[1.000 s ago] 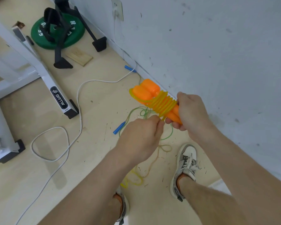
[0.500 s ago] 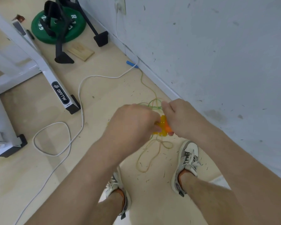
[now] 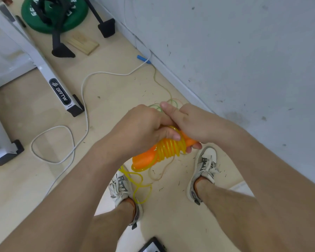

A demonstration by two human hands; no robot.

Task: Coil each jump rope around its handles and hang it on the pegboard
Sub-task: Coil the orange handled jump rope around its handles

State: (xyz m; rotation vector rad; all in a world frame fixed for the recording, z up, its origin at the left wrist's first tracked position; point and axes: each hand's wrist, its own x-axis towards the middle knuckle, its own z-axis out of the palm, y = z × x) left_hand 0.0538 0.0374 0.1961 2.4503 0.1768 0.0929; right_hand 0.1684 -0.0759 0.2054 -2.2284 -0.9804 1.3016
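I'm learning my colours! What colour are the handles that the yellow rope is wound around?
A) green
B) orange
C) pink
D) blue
B: the handles poking out of the yellow rope coils, gripped by the right hand, are bright orange.

Far ends of orange handles (image 3: 145, 159) hidden under left hand (image 3: 140, 130) and right hand (image 3: 198, 124). Left fingers out of sight behind knuckles. Green weight plate (image 3: 44, 28) cut by top edge. Dark object (image 3: 153, 245) cut by bottom edge, unidentifiable.
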